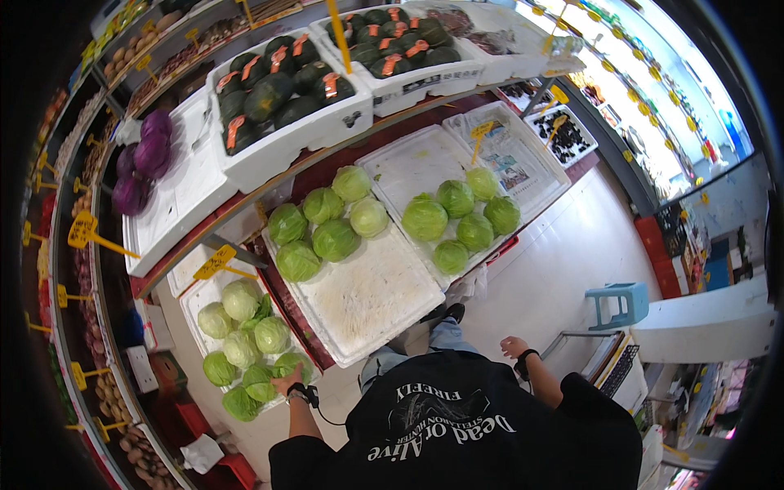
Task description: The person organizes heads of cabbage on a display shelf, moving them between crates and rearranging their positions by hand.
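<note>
My left hand (286,383) reaches to the front edge of a white foam tray (195,298) at the left. Its fingers touch a green cabbage (288,364) at the tray's corner; whether they grip it is not clear. Right beside the hand lies another cabbage (260,381), among several more in that tray. My right hand (513,347) hangs over the floor to the right, fingers loosely bent, with nothing in it. In front of me, a foam lid (367,306) carries several cabbages (336,240) at its far end.
More cabbages (425,217) sit on a second foam panel (422,159). Foam boxes of dark green squash (269,95) and purple cabbages (152,147) occupy the upper shelf. Yellow price signs (215,262) stick up nearby. A blue stool (618,305) stands on the right.
</note>
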Action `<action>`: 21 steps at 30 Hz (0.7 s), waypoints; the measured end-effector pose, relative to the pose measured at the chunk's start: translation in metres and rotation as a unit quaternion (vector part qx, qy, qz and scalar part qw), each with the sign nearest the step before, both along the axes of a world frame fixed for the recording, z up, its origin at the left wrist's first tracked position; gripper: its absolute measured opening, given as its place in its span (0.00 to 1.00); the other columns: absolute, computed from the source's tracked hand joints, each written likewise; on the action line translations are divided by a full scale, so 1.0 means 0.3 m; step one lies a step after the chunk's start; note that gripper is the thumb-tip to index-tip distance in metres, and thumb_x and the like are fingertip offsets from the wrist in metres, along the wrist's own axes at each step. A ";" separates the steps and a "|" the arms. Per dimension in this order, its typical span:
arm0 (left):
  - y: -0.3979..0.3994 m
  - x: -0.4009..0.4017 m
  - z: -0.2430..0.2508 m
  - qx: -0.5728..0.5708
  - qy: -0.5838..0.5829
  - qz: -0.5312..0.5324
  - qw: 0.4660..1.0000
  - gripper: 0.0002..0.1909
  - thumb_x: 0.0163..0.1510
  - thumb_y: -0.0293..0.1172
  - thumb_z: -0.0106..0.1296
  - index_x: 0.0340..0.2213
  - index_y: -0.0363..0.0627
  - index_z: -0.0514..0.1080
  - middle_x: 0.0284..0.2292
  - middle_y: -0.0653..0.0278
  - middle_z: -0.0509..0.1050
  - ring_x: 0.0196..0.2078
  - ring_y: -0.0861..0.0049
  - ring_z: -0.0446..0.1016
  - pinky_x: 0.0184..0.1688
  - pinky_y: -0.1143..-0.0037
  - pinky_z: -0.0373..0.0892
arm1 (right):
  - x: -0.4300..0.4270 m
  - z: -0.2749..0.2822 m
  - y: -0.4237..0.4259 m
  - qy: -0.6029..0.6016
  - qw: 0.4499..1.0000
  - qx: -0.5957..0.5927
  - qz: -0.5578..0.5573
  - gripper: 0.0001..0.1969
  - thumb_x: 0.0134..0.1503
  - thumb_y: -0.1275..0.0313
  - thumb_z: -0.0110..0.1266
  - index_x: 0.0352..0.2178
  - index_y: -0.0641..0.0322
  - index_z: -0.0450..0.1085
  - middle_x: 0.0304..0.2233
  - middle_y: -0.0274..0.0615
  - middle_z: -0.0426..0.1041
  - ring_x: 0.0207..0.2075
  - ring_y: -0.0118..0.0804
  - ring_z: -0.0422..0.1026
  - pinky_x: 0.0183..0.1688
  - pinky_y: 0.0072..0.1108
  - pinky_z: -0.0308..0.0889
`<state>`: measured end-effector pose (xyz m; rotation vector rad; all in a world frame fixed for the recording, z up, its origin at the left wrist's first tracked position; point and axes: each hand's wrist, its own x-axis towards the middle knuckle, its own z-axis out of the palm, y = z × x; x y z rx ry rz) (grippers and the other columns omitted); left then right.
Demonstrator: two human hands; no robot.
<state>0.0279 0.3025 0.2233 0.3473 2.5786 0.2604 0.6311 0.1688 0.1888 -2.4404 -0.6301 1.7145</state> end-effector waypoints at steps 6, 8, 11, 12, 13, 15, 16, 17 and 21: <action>0.006 0.027 -0.072 0.237 -0.196 0.022 0.951 0.50 0.22 0.37 0.64 0.45 0.29 0.48 0.42 0.48 0.60 0.41 0.65 0.64 0.41 0.72 0.64 | 0.088 -0.020 0.011 -0.009 0.999 0.031 -0.006 0.13 0.46 0.65 0.45 0.34 0.58 0.63 0.24 0.38 0.68 0.23 0.33 0.68 0.24 0.25 0.64; 0.065 0.081 -0.116 0.229 -0.293 0.059 0.926 0.44 0.29 0.41 0.60 0.43 0.29 0.50 0.39 0.48 0.62 0.37 0.65 0.67 0.34 0.71 0.68 | 0.119 -0.020 -0.002 -0.013 0.999 0.026 -0.016 0.14 0.47 0.64 0.45 0.35 0.58 0.63 0.24 0.39 0.68 0.24 0.34 0.68 0.25 0.26 0.64; 0.154 0.246 -0.028 0.222 -0.456 0.049 0.860 0.41 0.33 0.44 0.57 0.45 0.38 0.49 0.39 0.48 0.62 0.33 0.62 0.69 0.26 0.68 0.70 | 0.141 -0.019 -0.010 0.000 0.999 0.013 -0.032 0.14 0.47 0.64 0.45 0.35 0.58 0.62 0.25 0.39 0.68 0.24 0.34 0.68 0.25 0.26 0.64; 0.149 0.236 -0.113 0.263 -0.445 -0.019 0.855 0.44 0.32 0.44 0.58 0.46 0.38 0.46 0.39 0.49 0.61 0.35 0.63 0.68 0.28 0.68 0.69 | 0.145 -0.026 -0.001 0.009 1.000 0.013 -0.023 0.14 0.47 0.64 0.45 0.35 0.58 0.62 0.25 0.39 0.68 0.24 0.34 0.68 0.25 0.26 0.64; 0.201 0.321 -0.072 0.216 -0.455 -0.060 0.862 0.46 0.31 0.45 0.58 0.47 0.38 0.45 0.40 0.51 0.61 0.36 0.64 0.67 0.30 0.69 0.68 | 0.167 -0.045 -0.021 0.009 0.999 0.012 -0.038 0.14 0.47 0.64 0.45 0.35 0.59 0.62 0.25 0.40 0.68 0.25 0.34 0.68 0.25 0.26 0.63; 0.287 0.467 -0.034 0.182 -0.417 -0.138 0.880 0.50 0.27 0.46 0.61 0.45 0.33 0.45 0.38 0.51 0.63 0.35 0.64 0.67 0.30 0.72 0.69 | 0.166 -0.051 -0.043 -0.003 0.998 0.017 -0.056 0.14 0.47 0.64 0.44 0.34 0.59 0.62 0.26 0.40 0.68 0.25 0.34 0.68 0.24 0.24 0.63; 0.302 0.516 -0.071 0.169 -0.369 -0.145 0.902 0.50 0.26 0.46 0.61 0.44 0.30 0.45 0.37 0.49 0.63 0.35 0.64 0.68 0.30 0.72 0.69 | 0.164 -0.046 -0.045 0.002 0.998 0.018 -0.061 0.14 0.47 0.64 0.44 0.34 0.59 0.62 0.26 0.40 0.68 0.25 0.34 0.68 0.24 0.24 0.63; 0.323 0.579 -0.092 0.171 -0.363 -0.162 0.901 0.50 0.25 0.47 0.61 0.43 0.29 0.46 0.38 0.47 0.63 0.35 0.64 0.68 0.29 0.72 0.69 | 0.166 -0.039 -0.047 -0.003 0.998 0.020 -0.063 0.14 0.47 0.64 0.44 0.34 0.59 0.62 0.26 0.39 0.68 0.25 0.33 0.68 0.24 0.24 0.63; 0.411 0.868 -0.021 0.071 -0.276 -0.231 0.930 0.55 0.22 0.50 0.62 0.44 0.29 0.44 0.40 0.44 0.62 0.41 0.62 0.64 0.41 0.72 0.64 | 0.170 0.041 -0.094 -0.030 0.992 0.035 -0.117 0.14 0.46 0.64 0.44 0.33 0.60 0.63 0.25 0.38 0.69 0.25 0.30 0.69 0.24 0.21 0.64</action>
